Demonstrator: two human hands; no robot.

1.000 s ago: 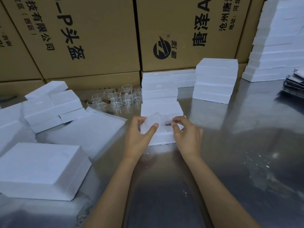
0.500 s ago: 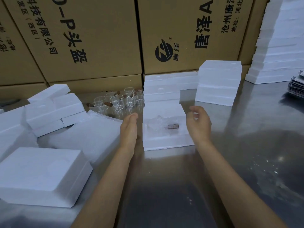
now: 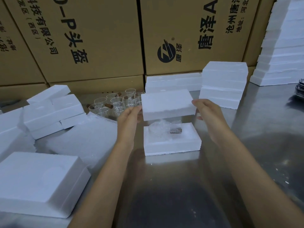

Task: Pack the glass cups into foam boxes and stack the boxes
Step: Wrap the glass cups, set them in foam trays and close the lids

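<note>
Cartons (image 3: 92, 38) read "头盔", "唐泽"; hands hold foam lid (image 3: 167, 104).

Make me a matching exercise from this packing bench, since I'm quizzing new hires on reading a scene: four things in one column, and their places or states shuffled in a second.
Things:
1. foam lid
2. foam base
3. wrapped cup
4. bare glass cups

Places or states:
A. standing in a group on the steel table, behind the left hand
B. held in the air between the left hand and the right hand
C. lying in the recess of the open box
D. resting on the table under the raised piece

Pairs: 1-B, 2-D, 3-C, 4-A
</note>
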